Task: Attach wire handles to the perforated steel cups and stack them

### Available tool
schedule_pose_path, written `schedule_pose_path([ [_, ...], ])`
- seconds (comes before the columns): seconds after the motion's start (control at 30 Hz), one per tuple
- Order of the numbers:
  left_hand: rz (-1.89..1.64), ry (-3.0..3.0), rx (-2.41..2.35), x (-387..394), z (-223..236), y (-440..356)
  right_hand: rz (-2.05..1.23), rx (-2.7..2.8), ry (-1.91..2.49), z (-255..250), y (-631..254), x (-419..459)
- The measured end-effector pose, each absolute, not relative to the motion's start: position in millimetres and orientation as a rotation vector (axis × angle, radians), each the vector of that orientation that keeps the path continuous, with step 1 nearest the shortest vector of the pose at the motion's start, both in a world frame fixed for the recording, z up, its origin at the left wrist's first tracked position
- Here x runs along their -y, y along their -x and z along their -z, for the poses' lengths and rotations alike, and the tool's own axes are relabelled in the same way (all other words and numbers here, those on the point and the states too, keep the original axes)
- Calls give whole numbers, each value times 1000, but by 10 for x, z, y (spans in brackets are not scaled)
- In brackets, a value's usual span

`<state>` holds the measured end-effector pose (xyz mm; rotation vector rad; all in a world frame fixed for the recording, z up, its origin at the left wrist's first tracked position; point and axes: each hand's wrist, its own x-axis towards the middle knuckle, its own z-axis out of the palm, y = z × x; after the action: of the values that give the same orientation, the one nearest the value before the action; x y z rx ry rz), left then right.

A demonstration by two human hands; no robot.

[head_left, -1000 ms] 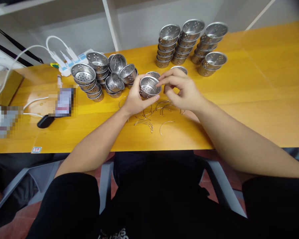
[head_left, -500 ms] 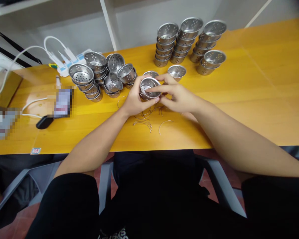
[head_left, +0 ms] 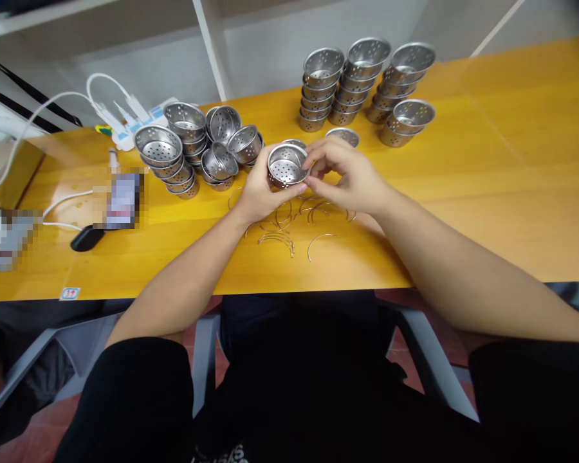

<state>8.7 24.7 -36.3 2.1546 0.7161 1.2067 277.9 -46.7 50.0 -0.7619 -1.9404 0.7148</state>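
Silvery metal, pierced with holes: the cup (head_left: 288, 168), just above the frame's centre, should be light, stiff and slick. My left hand (head_left: 259, 196) curls round its left side, thumb along the front. My right hand (head_left: 350, 177) bends its fingers at the right rim; what they pinch, if anything, I cannot tell. Best held by the wall.

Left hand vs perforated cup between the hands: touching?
Touching. The head view shows the left hand curled around the perforated cup, thumb along its near side.
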Motion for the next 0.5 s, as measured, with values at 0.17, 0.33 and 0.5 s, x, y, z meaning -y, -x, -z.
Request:
schedule_pose_path([
  [0.17,-1142,-1983,-778,-188,366,-73,-545,1949,969,-509,-2864,415],
  [0.33,-1177,-1908,-927,-100,365,-93,-354,1878,1150,-455,-2980,245],
  [0.5,-1150,-1895,-943,-155,491,-135,-304,2014,1243,-417,-3024,110],
])
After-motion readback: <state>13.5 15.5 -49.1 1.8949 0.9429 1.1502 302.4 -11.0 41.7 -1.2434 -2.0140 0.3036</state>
